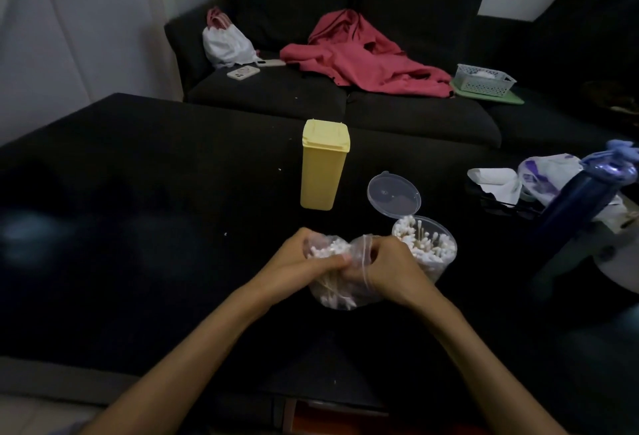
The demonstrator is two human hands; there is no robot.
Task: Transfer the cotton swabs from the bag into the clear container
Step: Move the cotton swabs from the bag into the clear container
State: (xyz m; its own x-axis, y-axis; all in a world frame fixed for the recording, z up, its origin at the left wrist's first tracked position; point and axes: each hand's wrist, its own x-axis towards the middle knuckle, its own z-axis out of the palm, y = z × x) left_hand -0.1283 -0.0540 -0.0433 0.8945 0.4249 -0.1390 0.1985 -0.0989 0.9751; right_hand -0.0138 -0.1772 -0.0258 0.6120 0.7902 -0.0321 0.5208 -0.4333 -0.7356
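Observation:
A clear plastic bag [337,291] full of cotton swabs is held over the black table, near its front. My left hand [304,262] grips the bag's left side and my right hand [387,268] grips its zip edge on the right. Just right of my right hand stands the clear round container [437,255], partly filled with upright cotton swabs [420,237]. Its hinged clear lid [394,194] stands open behind it.
A yellow lidded box [323,168] stands behind the bag. At the right edge are a dark blue bottle [581,199], white paper and a plastic bag [546,175]. A dark sofa behind holds a pink garment [363,54], a basket [484,78], a phone and a white bag.

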